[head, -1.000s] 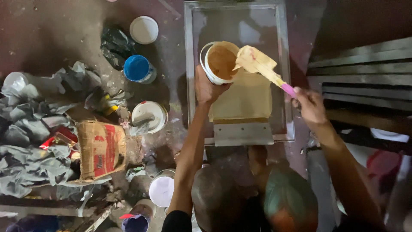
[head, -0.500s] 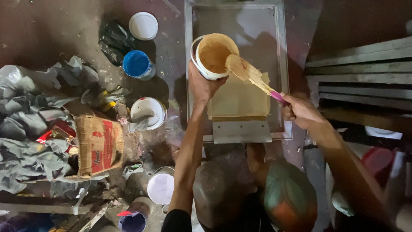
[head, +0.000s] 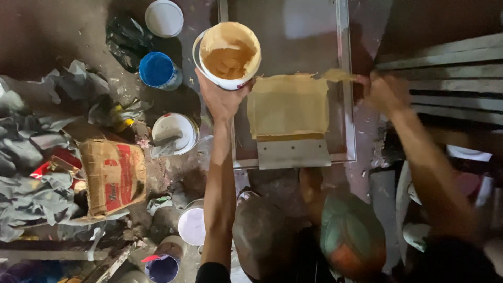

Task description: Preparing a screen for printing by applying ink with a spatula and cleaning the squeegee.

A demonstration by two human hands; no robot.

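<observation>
Left hand [head: 222,99] grips the tub [head: 229,54] of tan paint from below, fingers wrapped on its wall, holding it over the frame [head: 343,78] at its 10 o'clock corner. Right hand [head: 385,93], blurred, is closed on a spatula [head: 338,76] at the frame's 3 o'clock edge. Squeegee [head: 293,152] lies at 6 o'clock. Blue tub [head: 157,69] sits at 9 o'clock of the tub, apart.

bucket [head: 229,52] held up by left hand [head: 222,99] over left edge of framed screen [head: 346,78] | squeegee [head: 293,152] laid on screen's near edge | right hand [head: 385,93] at screen's right rim | lidded tubs [head: 175,133] and cardboard box [head: 112,175] set left of screen | rags [head: 31,157] piled farthest left
</observation>
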